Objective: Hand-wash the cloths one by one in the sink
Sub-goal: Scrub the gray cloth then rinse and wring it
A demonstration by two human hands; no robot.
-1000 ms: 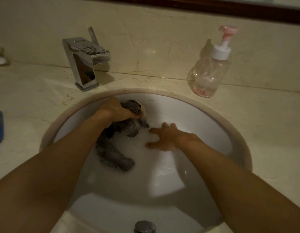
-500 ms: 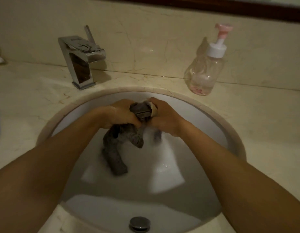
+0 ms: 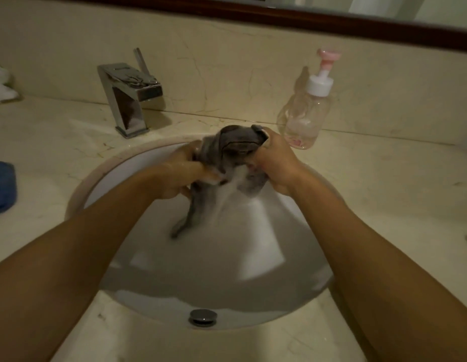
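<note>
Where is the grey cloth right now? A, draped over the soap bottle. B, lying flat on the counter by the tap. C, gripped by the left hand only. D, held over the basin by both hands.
D: the left hand and the right hand both grip the grey cloth above the sink, water running off it.
</note>
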